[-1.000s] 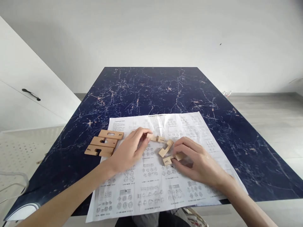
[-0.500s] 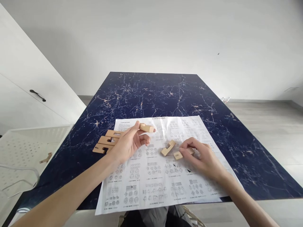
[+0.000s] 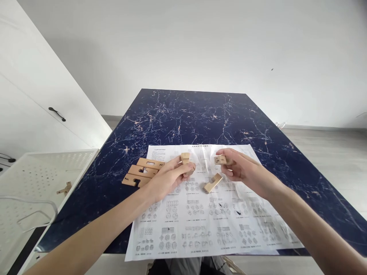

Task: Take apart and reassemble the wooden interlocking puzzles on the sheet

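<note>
Head view: a dark blue, marbled table (image 3: 197, 118) carries the work, with a creased printed sheet (image 3: 180, 225) spread over its near part. Three flat wooden pieces (image 3: 149, 175), slotted or notched, lie side by side at the sheet's left edge, near the left hand; figures are marked on them.

Both hands are raised over the sheet, well apart, each engaged with a block. The left hand (image 3: 169, 178) is closed on a pale wooden block (image 3: 185, 157), thumb across it and one end standing up out of the fingers; most of its length is hidden. The right hand (image 3: 248, 168) pinches a marked block (image 3: 220, 159), the finger gap narrow, about the block's own thickness. Its marked end points toward the left hand; the mark is too small to read with certainty. The two held blocks do not touch.

Between and below the hands, a notched block (image 3: 215, 184) lies on the sheet, set diagonally, its cut-out toward the upper left, untouched.

Assessment: for sound handling, each block should be held near one end, keeping its cut faces uncovered for inspection. Turning should be done by fingertip, without squeezing, and low over the paper. Loosening the left fingers slightly would probably expose the hidden shape.
</note>
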`<state>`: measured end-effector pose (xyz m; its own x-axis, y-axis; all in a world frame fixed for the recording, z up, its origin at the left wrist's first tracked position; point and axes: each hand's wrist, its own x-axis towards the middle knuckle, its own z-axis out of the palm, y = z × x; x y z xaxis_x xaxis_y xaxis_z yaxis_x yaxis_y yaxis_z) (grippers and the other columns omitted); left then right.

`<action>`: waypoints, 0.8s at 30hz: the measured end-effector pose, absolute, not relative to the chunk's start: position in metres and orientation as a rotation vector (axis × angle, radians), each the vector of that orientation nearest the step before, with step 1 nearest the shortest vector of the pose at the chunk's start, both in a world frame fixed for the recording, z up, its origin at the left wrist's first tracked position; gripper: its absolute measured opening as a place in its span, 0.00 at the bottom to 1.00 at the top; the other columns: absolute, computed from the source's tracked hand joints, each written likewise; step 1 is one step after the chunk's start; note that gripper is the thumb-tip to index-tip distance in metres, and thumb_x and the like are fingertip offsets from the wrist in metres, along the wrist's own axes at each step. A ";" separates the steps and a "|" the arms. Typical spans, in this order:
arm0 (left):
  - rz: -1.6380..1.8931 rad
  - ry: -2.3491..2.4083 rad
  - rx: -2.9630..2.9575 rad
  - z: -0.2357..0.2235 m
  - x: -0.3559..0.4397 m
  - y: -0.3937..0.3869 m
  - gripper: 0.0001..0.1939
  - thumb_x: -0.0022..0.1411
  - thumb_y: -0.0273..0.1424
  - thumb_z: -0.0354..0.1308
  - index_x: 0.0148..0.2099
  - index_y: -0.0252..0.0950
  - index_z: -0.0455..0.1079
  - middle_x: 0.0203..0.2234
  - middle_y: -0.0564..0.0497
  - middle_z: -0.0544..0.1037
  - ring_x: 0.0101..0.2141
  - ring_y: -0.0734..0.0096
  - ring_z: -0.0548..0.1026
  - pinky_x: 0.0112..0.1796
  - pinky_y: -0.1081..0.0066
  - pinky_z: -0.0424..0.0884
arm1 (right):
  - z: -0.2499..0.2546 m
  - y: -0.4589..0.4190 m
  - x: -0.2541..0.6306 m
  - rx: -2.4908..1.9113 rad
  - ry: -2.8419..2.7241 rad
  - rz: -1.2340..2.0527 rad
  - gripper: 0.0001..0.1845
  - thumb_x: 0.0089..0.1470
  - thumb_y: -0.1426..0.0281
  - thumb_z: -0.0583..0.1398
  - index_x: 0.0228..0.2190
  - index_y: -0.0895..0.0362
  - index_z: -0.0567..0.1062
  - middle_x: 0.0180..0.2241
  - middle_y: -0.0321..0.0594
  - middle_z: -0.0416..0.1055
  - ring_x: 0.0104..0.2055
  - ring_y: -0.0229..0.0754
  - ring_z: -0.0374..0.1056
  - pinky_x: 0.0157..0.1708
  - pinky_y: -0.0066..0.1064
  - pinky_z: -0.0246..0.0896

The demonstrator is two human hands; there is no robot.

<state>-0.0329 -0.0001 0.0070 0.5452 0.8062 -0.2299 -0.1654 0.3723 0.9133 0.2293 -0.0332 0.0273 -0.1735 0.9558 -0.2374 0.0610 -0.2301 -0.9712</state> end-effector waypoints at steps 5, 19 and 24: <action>0.763 0.732 1.079 0.006 -0.031 0.001 0.11 0.72 0.41 0.64 0.45 0.37 0.77 0.38 0.49 0.70 0.36 0.70 0.65 0.39 0.68 0.69 | 0.030 -0.012 0.212 -1.223 -1.394 1.597 0.26 0.67 0.53 0.64 0.58 0.56 0.76 0.32 0.37 0.71 0.29 0.37 0.63 0.27 0.32 0.62; 0.595 0.855 1.379 0.013 -0.033 0.002 0.21 0.77 0.46 0.56 0.65 0.45 0.71 0.44 0.47 0.78 0.40 0.63 0.73 0.45 0.61 0.73 | -0.004 -0.011 0.203 -1.094 -1.351 1.501 0.22 0.70 0.47 0.59 0.46 0.52 0.79 0.30 0.34 0.64 0.25 0.36 0.54 0.22 0.30 0.55; 0.594 0.840 1.349 0.014 -0.031 0.002 0.19 0.77 0.43 0.57 0.64 0.45 0.70 0.46 0.47 0.79 0.46 0.60 0.77 0.49 0.59 0.75 | -0.005 -0.013 0.203 -1.048 -1.437 1.458 0.23 0.73 0.52 0.58 0.61 0.47 0.76 0.28 0.33 0.63 0.25 0.37 0.55 0.22 0.30 0.55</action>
<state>-0.0306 0.0019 0.0145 0.5863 0.7903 -0.1780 0.0955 0.1508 0.9839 0.2028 -0.0133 -0.0046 -0.3200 0.9473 -0.0155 0.0020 -0.0157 -0.9999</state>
